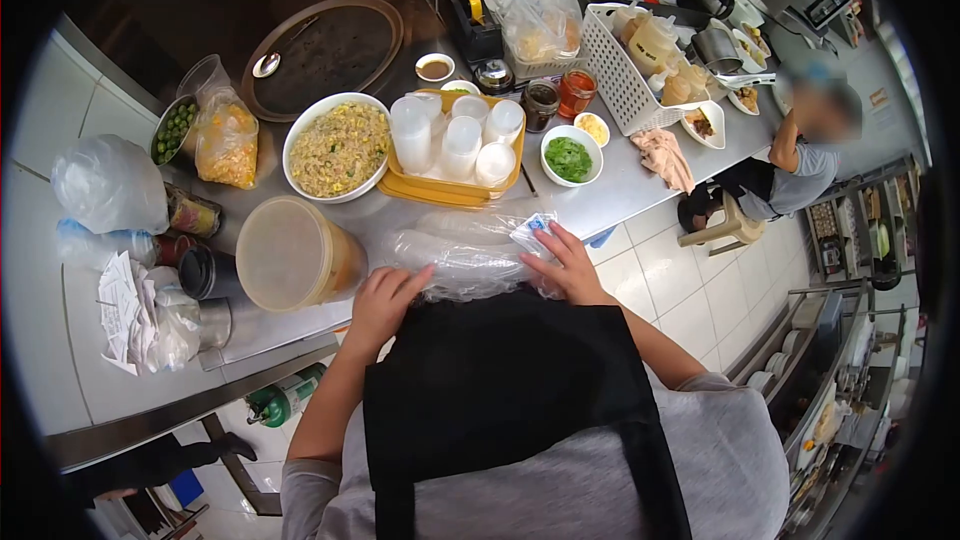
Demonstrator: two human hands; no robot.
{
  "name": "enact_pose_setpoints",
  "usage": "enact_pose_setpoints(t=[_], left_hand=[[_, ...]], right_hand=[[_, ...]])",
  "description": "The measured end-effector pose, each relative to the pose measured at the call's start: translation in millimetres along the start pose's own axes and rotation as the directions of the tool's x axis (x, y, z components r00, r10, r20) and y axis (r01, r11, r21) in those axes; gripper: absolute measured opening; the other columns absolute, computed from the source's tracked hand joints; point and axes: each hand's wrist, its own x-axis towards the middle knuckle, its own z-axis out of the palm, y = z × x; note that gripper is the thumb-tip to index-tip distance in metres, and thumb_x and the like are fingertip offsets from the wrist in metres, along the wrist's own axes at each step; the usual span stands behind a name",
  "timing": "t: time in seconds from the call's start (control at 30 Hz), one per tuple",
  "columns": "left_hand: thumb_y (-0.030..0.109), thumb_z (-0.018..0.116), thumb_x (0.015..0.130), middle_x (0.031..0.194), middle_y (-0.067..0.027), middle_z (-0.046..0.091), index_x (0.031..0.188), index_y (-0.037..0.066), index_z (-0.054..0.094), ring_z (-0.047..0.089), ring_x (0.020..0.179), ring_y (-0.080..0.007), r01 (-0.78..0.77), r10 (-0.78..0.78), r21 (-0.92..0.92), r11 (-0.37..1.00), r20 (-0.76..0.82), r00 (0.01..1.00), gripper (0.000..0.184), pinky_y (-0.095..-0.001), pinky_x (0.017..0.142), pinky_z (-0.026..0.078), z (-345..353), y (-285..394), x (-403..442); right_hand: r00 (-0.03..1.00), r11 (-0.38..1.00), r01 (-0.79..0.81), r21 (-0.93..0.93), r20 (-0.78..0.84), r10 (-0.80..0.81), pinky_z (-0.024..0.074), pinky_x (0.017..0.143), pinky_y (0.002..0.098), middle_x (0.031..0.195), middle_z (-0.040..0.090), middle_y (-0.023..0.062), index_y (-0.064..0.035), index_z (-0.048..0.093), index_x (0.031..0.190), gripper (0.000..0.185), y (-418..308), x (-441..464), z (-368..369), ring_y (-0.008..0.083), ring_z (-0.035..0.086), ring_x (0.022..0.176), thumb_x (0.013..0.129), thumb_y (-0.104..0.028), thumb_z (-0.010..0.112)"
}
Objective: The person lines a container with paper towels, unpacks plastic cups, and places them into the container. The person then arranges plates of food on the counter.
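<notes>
Just beyond my black apron (pixel 500 370), the clear plastic bundle (pixel 455 255) lies by the tabletop's (pixel 622 180) near edge; light, even pressure from both ends should stop the slick film sliding. My left hand (pixel 388 302) rests palm-down, fingers loosely bent; my right hand (pixel 568 265) spreads its fingers over the labelled end. Whether either pinches film, I cannot tell. Behind sits the yellow tray (pixel 425 187).

I count my left hand (pixel 385 298) and right hand (pixel 570 262), two; one clear plastic bundle (pixel 462 262); one rice bowl (pixel 372 183); one large tub (pixel 285 255); one round dark tray (pixel 340 60); one tape dispenser (pixel 476 42); one pink cloth (pixel 663 158).
</notes>
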Motion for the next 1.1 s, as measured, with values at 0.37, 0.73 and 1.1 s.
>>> enact_pose_setpoints(t=[0.37,0.73,1.1], left_hand=[[-0.001,0.06,0.078,0.095,-0.0108,0.064,0.09,0.003,0.067,0.058,0.081,-0.0295,0.18,-0.311,-0.312,0.933,-0.445,0.84,0.015,-0.0364,0.075,0.046,-68.6,42.9,77.9],[0.02,0.049,0.098,0.061,-0.0092,0.055,0.075,0.003,0.05,0.056,0.059,-0.0277,0.673,-0.464,-0.516,0.53,0.488,0.739,0.029,-0.0351,0.058,0.045,-100.4,55.9,104.7],[0.03,0.074,0.078,0.092,-0.01,0.056,0.089,0.009,0.057,0.055,0.079,-0.0283,0.148,-0.205,-0.358,0.922,-0.127,0.97,0.029,-0.041,0.07,0.044,-27.4,28.6,98.7]], right_hand=[[0.853,0.386,-0.144,0.911,-0.083,0.515,0.0528,0.066,0.0304,0.088,0.065,0.0131,-0.0045,0.049,0.093,0.022,1.8,77.5,-59.2,0.0161,0.062,0.073,0.104,-0.02,0.036],[0.78,0.341,-0.588,0.733,0.402,0.481,0.0456,0.052,0.0212,0.08,0.052,0.0035,-0.0072,0.04,0.116,0.037,-18.3,74.9,-38.3,0.0078,0.051,0.063,0.096,-0.033,0.057],[0.646,0.003,-0.617,0.787,0.504,0.574,0.0318,0.049,0.0242,0.078,0.046,0.0016,-0.0094,0.044,0.102,0.021,-12.6,77.6,-25.6,0.0094,0.041,0.058,0.098,-0.03,0.038]])
